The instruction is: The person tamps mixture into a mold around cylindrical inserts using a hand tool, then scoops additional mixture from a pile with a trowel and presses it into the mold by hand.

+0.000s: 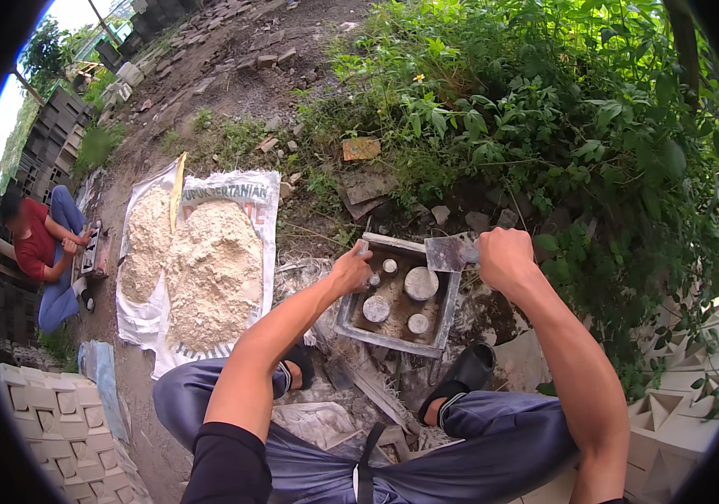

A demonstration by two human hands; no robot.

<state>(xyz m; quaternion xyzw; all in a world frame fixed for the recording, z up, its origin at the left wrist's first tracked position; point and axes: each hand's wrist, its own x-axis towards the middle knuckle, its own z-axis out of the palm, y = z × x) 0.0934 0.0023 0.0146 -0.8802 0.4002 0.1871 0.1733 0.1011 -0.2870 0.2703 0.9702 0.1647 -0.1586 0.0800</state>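
Note:
In front of me a square grey metal mould [393,343] sits low on the ground between my feet. Inside it several round pegs stand up, among them a wide one [421,284] and a smaller one [376,309], with tan powdery material around them. My right hand [506,256] is closed round the handle of a flat, broad-bladed scraper [443,254], whose blade lies over the mould's far right corner. At the mould's left side, my left hand [351,270] has its fingers curled at the rim; what exactly they grip is partly hidden.
Left of the mould, pale powder [212,269] is heaped on white sacks [267,197]. Further left another person [36,239] in a red shirt sits working at a similar mould. Patterned cream blocks [57,420] are stacked at lower left, others [670,420] at right. Dense plants [527,118] grow beyond.

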